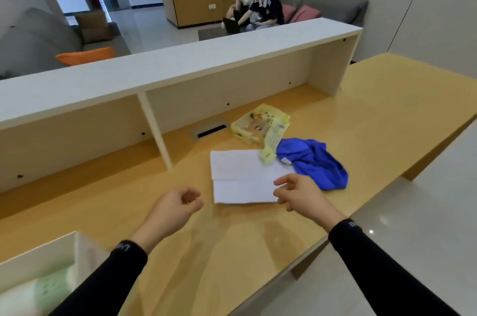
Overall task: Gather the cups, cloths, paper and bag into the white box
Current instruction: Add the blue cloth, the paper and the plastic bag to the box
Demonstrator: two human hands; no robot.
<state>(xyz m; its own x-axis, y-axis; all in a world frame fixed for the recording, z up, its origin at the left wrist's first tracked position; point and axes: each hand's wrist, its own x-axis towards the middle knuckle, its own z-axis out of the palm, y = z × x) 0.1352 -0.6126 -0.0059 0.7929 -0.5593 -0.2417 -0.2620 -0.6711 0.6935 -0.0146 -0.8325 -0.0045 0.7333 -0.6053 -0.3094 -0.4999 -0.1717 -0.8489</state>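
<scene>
A white sheet of paper (240,176) lies flat on the yellow desk, folded across its middle. A crumpled blue cloth (316,163) sits just right of it, and a yellow printed plastic bag (258,123) lies behind both, one strip reaching over the paper's corner. My right hand (302,193) hovers over the paper's near right corner, fingers apart and curled, holding nothing. My left hand (176,206) hangs left of the paper with fingers loosely curled, nothing in it. The white box (38,259) stands at the bottom left with something green and white inside.
A white raised shelf (180,62) with dividers runs along the back of the desk (374,98). A cable slot (210,129) sits in the desk near the bag. Two people sit on a sofa far behind. The desk's edge drops to the floor on the right.
</scene>
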